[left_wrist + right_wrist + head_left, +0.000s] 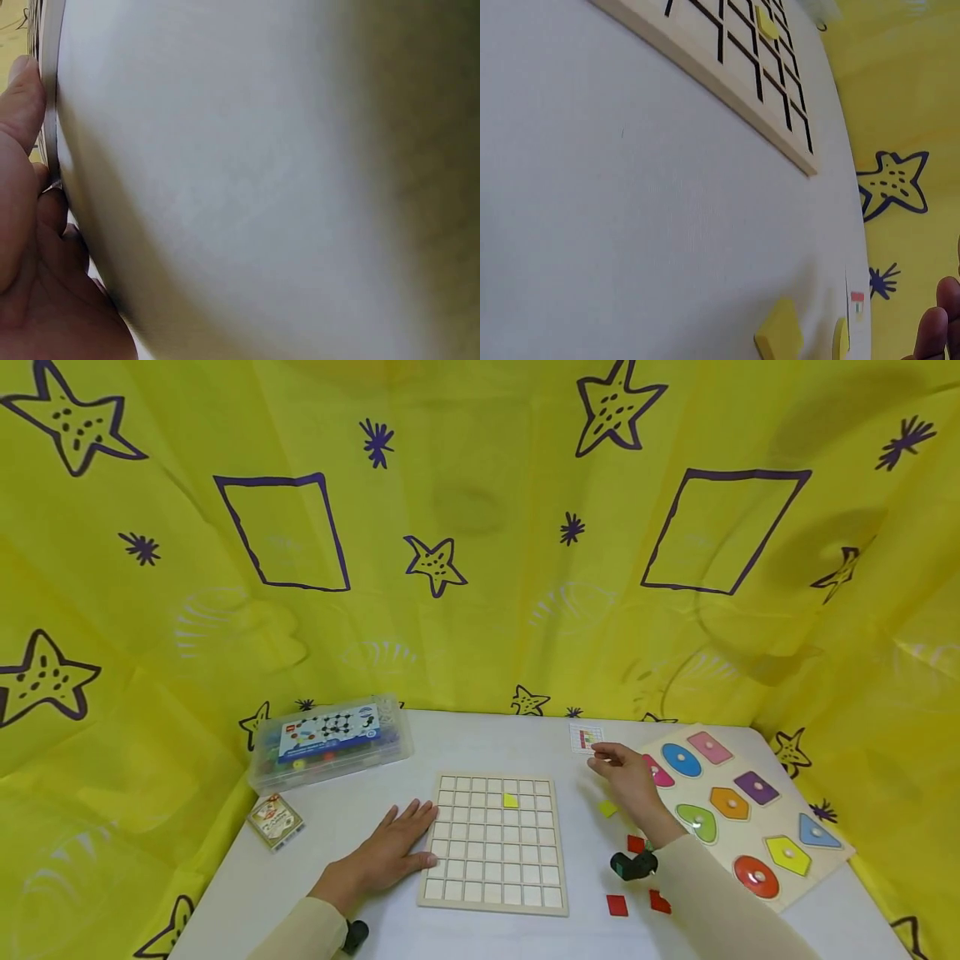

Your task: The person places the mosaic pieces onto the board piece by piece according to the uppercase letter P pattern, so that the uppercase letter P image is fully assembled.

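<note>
A wooden grid board (pixel 495 897) lies on the table with one yellow square tile (pixel 511 801) in its upper part. My left hand (pixel 390 852) rests beside it, fingers and thumb along its left edge. My right hand (pixel 630 781) hovers over the table right of the board, fingers slightly bent, with nothing visible in them. Its fingertips are close to a small printed card (pixel 581 738) with a coloured pattern. Below the hand lies a loose yellow tile (pixel 607 808); the right wrist view shows a second yellow piece (pixel 841 339) near the card.
Several red tiles (pixel 617 906) lie near my right forearm. A shape puzzle board with knobbed pieces (pixel 813 868) occupies the right side. At the back left sits a clear plastic case (pixel 390 743) of coloured parts, with a small box (pixel 274 821) in front. A yellow patterned curtain (pixel 480 643) surrounds the table.
</note>
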Demonstrator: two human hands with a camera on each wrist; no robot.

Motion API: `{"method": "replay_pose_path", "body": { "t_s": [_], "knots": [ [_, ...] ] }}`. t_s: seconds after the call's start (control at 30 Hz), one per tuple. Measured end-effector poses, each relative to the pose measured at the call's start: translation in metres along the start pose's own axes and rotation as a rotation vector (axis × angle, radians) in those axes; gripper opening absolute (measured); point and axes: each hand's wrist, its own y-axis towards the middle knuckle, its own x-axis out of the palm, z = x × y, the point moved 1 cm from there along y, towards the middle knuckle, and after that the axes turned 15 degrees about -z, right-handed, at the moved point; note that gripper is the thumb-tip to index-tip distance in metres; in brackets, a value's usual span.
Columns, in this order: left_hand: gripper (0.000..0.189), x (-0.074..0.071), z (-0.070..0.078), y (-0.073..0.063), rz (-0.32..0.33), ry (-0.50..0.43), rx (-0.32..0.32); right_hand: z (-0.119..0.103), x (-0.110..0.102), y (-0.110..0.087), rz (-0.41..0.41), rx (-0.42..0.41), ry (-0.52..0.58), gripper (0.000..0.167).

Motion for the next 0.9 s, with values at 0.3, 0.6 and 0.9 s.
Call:
{"method": "replay_pose_path", "body": {
  "t_s": [0.3, 0.6, 0.9],
  "knots": [
    [0.084, -0.002, 0.002, -0.002, -0.014, 0.015, -0.040, 0.023, -0.032, -0.019, -0.011, 0.104, -0.058, 0.045],
    [0.085, -0.002, 0.003, 0.000, -0.021, 0.036, -0.067, 0.046, -0.053, -0.033, -0.022, 0.097, -0.202, 0.045],
    [0.088, 0.001, -0.001, 0.004, -0.010, 0.011, -0.065, 0.062, -0.066, -0.054, -0.071, 0.069, -0.293, 0.044]
  ]
}}
